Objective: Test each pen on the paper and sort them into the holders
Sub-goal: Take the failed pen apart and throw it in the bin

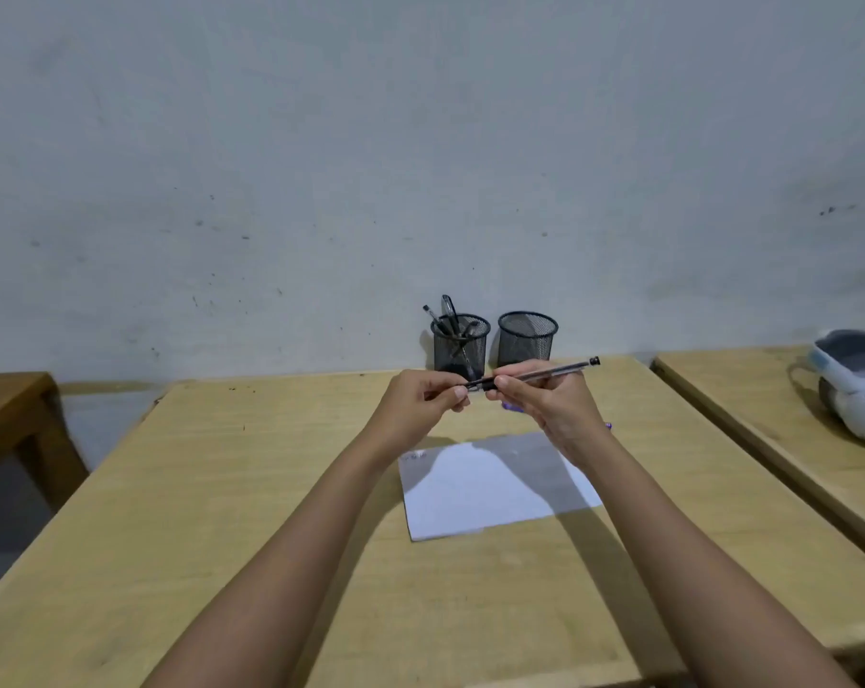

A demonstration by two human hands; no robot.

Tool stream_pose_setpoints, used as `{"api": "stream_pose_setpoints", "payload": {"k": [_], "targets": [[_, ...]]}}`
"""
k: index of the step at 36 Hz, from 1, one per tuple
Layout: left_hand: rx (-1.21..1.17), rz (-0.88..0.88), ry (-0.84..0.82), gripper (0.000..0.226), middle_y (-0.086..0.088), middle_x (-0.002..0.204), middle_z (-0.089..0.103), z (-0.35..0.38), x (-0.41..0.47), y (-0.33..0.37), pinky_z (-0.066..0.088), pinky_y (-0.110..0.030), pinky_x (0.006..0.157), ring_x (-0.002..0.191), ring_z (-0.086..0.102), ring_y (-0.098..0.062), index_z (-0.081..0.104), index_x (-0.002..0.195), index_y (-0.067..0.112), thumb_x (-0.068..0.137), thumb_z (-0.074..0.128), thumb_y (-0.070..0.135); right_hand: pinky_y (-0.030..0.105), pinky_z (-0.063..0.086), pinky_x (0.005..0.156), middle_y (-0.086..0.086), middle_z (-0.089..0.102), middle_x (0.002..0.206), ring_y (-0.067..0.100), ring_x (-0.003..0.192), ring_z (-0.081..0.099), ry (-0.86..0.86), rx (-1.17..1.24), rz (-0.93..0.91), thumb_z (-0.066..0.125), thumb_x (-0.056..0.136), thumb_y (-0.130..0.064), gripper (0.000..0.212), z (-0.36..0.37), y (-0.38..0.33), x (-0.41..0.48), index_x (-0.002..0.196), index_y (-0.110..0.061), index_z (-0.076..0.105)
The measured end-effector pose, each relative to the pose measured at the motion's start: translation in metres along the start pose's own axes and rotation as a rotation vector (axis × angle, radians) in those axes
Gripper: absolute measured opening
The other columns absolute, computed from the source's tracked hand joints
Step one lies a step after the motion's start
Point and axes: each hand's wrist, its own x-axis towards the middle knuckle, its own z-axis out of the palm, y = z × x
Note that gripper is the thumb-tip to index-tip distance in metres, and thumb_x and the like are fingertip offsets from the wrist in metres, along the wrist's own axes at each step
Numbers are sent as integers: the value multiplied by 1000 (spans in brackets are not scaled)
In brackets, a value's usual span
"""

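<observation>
Both hands hold one clear-barrelled pen (544, 372) with black ends above the table. My right hand (549, 404) grips its barrel. My left hand (420, 404) pinches the black cap end at the pen's left tip. A white sheet of paper (495, 484) lies on the table below my hands, with small marks at its top left corner. Two black mesh holders stand at the table's back edge: the left holder (460, 346) has several pens in it, the right holder (527, 337) looks empty. A purple pen (512, 406) lies partly hidden under my right hand.
The wooden table (222, 489) reaches to a grey wall behind the holders. A second wooden table (768, 414) stands to the right with a white and grey device (852, 384) on it. A darker wooden piece of furniture (8, 409) is at the left.
</observation>
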Motion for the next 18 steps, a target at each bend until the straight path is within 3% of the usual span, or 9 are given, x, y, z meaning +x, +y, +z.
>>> {"api": "stream_pose_setpoints", "payload": {"k": [3,5,9,14,18], "targets": [[-5,34,21,17,2,70,64,-5,11,-2,39,-31,73,72,55,-13,71,75,21,85,58,25,22,53,65,6,72,70,16,69,72,-1,-41,12,66,78,2,8,0,1,14,82,-5,67],[-20,48,63,17,4,72,66,-9,20,-5,42,-30,76,75,57,-11,71,78,28,88,60,19,23,57,69,7,73,73,19,71,71,7,-18,-2,66,78,3,9,1,1,25,83,-4,68],[-110,17,132,14,-2,82,70,-12,36,-13,48,-25,84,80,63,-6,72,96,9,88,61,11,22,55,69,-1,73,69,12,71,70,152,-117,-53,72,76,-3,9,1,6,46,82,-9,69],[-116,-6,160,13,-1,82,70,-10,63,-26,50,-26,84,80,64,-9,72,96,11,87,63,13,24,57,76,1,73,76,16,77,69,300,41,-16,70,78,-4,10,5,29,71,84,-12,67],[-123,-8,139,13,2,81,70,1,87,-28,50,-23,83,80,64,-9,73,96,11,86,64,13,17,55,72,0,65,79,4,72,66,372,151,-25,60,87,-4,8,5,32,85,90,-11,61]]}}
